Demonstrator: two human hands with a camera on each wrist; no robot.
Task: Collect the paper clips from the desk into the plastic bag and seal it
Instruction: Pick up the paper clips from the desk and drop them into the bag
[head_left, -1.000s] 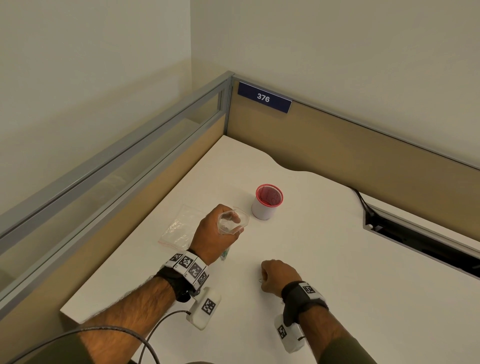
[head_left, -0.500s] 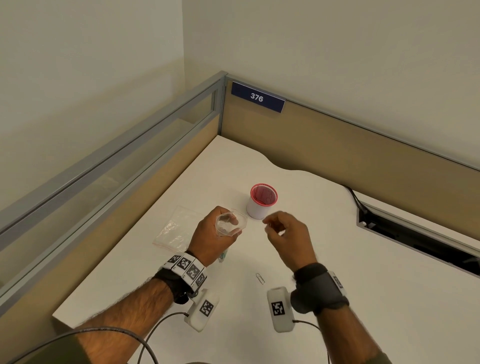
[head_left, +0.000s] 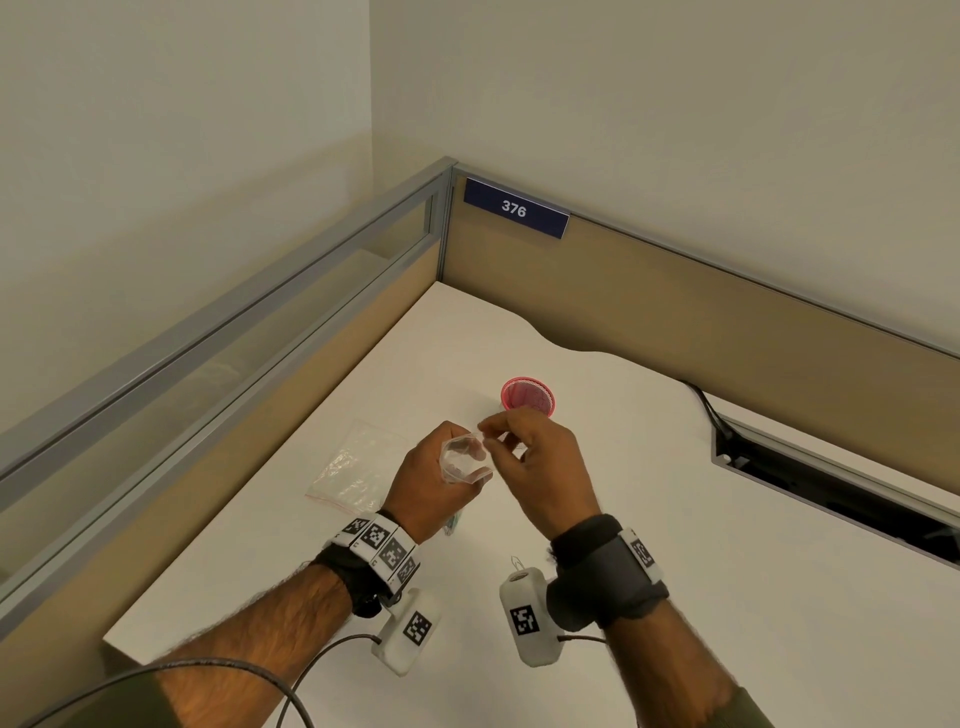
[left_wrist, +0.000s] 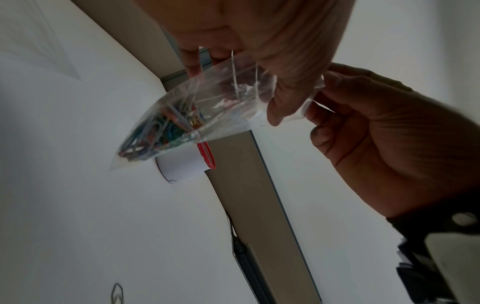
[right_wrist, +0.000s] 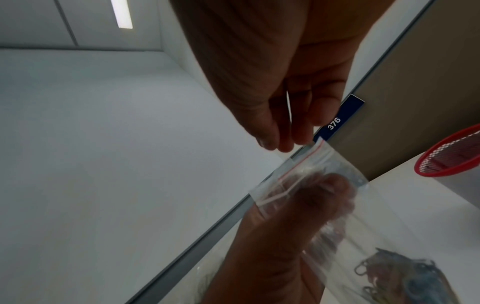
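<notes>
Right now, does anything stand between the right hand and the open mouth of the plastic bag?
Nothing visible does. The right hand has its fingertips right at the mouth of the plastic bag, which the left hand holds open.

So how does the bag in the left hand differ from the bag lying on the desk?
The held bag holds coloured paper clips; whether the desk bag holds any cannot be told. The held bag is off the desk with its mouth open, gripped by the left hand; the desk bag lies flat, untouched. Both are clear plastic with a red strip.
</notes>
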